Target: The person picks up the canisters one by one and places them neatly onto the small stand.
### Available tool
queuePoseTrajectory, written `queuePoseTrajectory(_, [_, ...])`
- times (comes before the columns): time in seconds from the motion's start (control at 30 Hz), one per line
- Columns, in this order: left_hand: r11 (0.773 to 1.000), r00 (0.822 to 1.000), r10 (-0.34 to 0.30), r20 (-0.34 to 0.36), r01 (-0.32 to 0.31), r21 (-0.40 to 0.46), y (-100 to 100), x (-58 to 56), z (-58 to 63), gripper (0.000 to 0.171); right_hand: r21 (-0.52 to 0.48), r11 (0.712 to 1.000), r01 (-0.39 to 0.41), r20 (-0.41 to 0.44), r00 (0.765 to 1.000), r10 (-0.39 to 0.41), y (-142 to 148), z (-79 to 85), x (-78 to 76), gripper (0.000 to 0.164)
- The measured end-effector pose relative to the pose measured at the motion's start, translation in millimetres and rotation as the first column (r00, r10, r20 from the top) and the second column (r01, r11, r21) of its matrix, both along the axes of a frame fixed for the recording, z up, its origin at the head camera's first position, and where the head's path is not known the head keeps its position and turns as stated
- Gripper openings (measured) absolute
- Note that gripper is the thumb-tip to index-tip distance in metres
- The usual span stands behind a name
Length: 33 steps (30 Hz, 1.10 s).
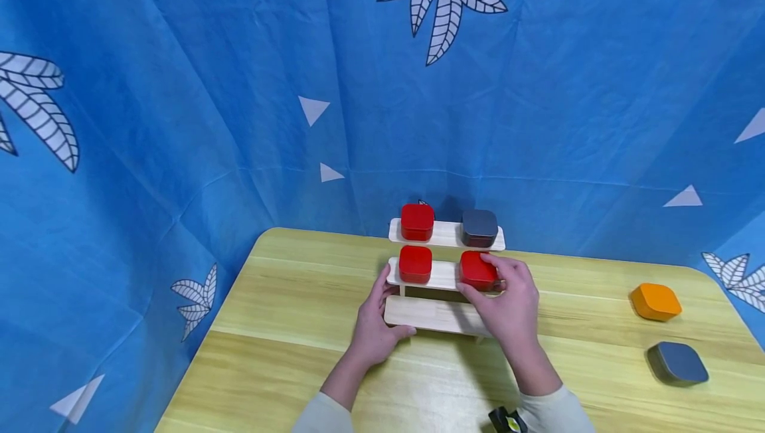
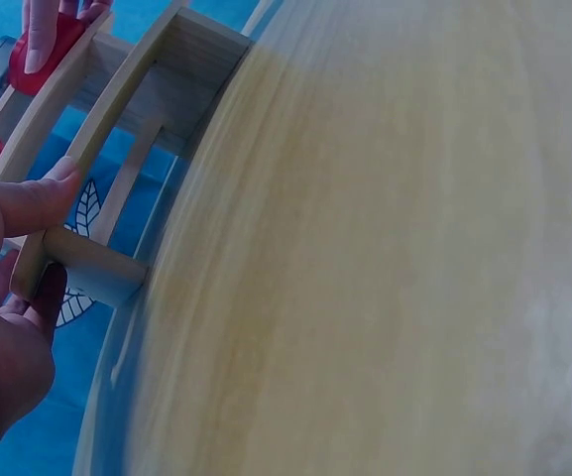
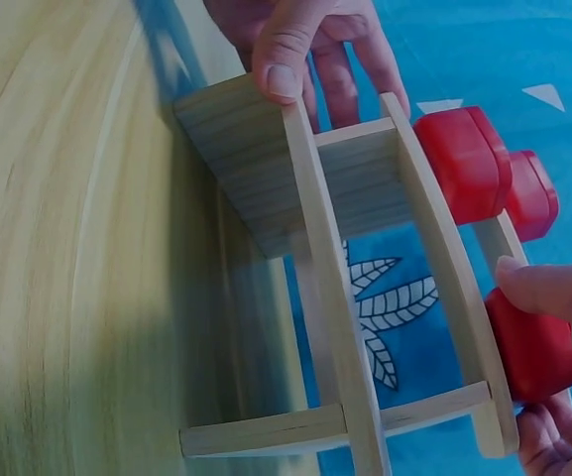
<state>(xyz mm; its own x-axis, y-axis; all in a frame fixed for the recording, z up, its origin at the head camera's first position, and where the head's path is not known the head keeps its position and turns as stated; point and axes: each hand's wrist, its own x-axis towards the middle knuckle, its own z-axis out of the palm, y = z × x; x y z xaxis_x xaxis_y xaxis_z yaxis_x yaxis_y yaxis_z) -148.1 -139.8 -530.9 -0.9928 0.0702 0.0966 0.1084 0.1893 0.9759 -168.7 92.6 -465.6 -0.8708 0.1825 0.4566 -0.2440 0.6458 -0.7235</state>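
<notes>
A three-tier wooden step rack (image 1: pixel 427 313) stands on the table. At its left end, my left hand (image 1: pixel 375 332) grips the lowest board, thumb at the front edge and fingers round the end, as the left wrist view shows. My right hand (image 1: pixel 512 300) holds a red rounded box (image 3: pixel 533 347) between thumb and fingers at the right of the middle tier. Another red box (image 1: pixel 415 264) sits at the left of that tier. On the top tier are a red box (image 1: pixel 417 222) at the left and a dark grey box (image 1: pixel 479 228) at the right. The lowest tier bears no box.
Farther right on the wooden table (image 1: pixel 287 300) lie an orange box (image 1: pixel 655 301) and a dark grey box (image 1: pixel 677 363). A blue patterned cloth (image 1: pixel 406 134) hangs behind the table and along its left side, close behind the rack.
</notes>
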Motion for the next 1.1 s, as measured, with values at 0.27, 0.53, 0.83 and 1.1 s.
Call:
queuePoseTrajectory(0.27, [1.0, 1.0, -0.004, -0.002, 0.004, -0.001, 1, 0.7, 2.7, 0.124, 0.013, 1.0, -0.002, -0.013, 1.0, 0.002, 0, -1.0, -0.5, 0.066])
queuePoseTrajectory(0.53, [1.0, 1.0, 0.01, 0.013, -0.009, -0.013, 1, 0.8, 3.0, 0.124, 0.006, 1.0, -0.005, -0.004, 1.0, 0.005, 2, 0.2, 1.6, 0.069])
queuePoseTrajectory(0.83, [1.0, 1.0, 0.008, -0.007, -0.008, -0.014, 0, 0.6, 1.7, 0.125, -0.039, 0.999, 0.006, 0.032, 0.999, -0.005, 7, 2.2, 6.2, 0.074])
queuePoseTrajectory(1.1, [1.0, 1.0, 0.007, -0.012, -0.007, -0.009, 0, 0.7, 0.3, 0.126, -0.059, 0.998, 0.019, 0.043, 0.999, -0.016, 12, 0.8, 11.4, 0.072])
